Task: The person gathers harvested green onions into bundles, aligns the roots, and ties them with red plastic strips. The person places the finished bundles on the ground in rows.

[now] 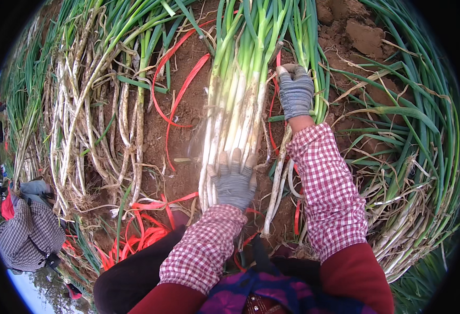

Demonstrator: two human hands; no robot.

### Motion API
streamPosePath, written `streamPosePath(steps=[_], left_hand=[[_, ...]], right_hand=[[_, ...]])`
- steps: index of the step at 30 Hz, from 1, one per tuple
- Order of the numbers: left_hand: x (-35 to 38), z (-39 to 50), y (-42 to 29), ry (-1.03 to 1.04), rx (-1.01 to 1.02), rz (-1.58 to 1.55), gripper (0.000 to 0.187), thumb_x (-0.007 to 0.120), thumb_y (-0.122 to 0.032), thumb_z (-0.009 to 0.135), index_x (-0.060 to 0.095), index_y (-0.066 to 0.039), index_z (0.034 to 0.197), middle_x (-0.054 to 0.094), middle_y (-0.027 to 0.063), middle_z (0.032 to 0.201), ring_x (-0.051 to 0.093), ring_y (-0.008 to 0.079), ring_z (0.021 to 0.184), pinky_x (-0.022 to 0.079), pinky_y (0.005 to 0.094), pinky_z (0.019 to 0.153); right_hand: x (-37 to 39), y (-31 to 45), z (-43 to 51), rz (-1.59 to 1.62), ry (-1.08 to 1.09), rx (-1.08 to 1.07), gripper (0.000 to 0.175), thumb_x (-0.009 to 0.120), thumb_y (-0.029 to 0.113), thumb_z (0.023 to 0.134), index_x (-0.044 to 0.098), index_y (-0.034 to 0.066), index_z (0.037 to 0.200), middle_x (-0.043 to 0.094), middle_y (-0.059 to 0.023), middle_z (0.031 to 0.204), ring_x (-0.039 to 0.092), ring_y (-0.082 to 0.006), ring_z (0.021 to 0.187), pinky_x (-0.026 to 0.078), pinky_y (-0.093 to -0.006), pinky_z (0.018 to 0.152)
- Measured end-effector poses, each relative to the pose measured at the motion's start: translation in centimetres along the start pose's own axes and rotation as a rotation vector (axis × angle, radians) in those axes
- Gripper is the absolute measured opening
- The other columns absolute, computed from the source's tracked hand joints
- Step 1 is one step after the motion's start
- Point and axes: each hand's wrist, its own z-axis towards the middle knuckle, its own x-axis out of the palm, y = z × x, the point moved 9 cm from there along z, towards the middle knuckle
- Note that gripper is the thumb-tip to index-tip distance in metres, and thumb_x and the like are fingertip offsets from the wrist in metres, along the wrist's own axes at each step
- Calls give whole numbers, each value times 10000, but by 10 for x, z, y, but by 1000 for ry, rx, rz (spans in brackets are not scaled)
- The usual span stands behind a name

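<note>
A bunch of spring onions [235, 106] lies on the soil before me, its white stems toward me and green leaves away. My left hand [233, 184], in a grey glove with bare fingertips, rests palm down on the lower stems, fingers spread. To the right of the bunch, my right hand [296, 92] is curled, its thumb and forefinger closed on a red plastic tape [279, 59]. That tape runs down beside the bunch. More green onion leaves [322, 96] lie beside and partly behind this hand. A few loose onion stems [277, 192] rest below it.
Large heaps of spring onions lie at the left [76, 117] and right [422, 157]. Loose red tapes [147, 235] are piled near my left knee [131, 271]. Brown soil [186, 145] shows between the onions. Another person [29, 231] in a checked top bends at the far left.
</note>
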Motion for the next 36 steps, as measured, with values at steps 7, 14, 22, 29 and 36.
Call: streamPosePath(steps=[7, 14, 22, 29, 36], left_hand=[[1, -1, 0, 3, 23, 56, 600, 493, -414, 937, 337, -304, 1506, 288, 109, 1571, 193, 400, 1464, 31, 707, 1128], [4, -2, -3, -69, 73, 66, 611, 511, -367, 957, 323, -191, 1512, 286, 139, 1561, 203, 336, 1479, 68, 655, 1151], [5, -3, -2, -136, 96, -23, 593, 580, -324, 889, 425, -179, 1443, 364, 87, 1523, 284, 293, 1442, 122, 596, 1164], [-5, 2, -3, -130, 97, -45, 647, 600, -335, 854, 406, -214, 1459, 349, 77, 1528, 284, 280, 1440, 129, 595, 1163], [-2, 0, -2, -160, 106, -61, 660, 590, -331, 856, 390, -225, 1475, 333, 81, 1535, 269, 280, 1444, 137, 598, 1154]], right_hand=[[52, 15, -10, -802, 391, -114, 399, 626, 414, 918, 662, 47, 1071, 692, -201, 1022, 679, -337, 954, 521, -481, 874], [88, 22, 0, -923, 384, -197, 351, 587, 298, 928, 648, 16, 1127, 668, -253, 1088, 656, -394, 1018, 521, -491, 896], [92, -20, 25, -954, 571, -98, 358, 616, 267, 913, 641, 19, 1169, 683, -228, 1096, 667, -372, 1030, 517, -453, 922], [69, 20, 6, -1055, 453, -112, 508, 633, 331, 904, 554, 83, 1340, 687, -214, 1099, 667, -366, 1016, 511, -479, 903], [66, 38, -3, -1237, 418, -184, 622, 553, 321, 959, 340, 109, 1503, 699, -211, 1066, 704, -341, 918, 554, -459, 766]])
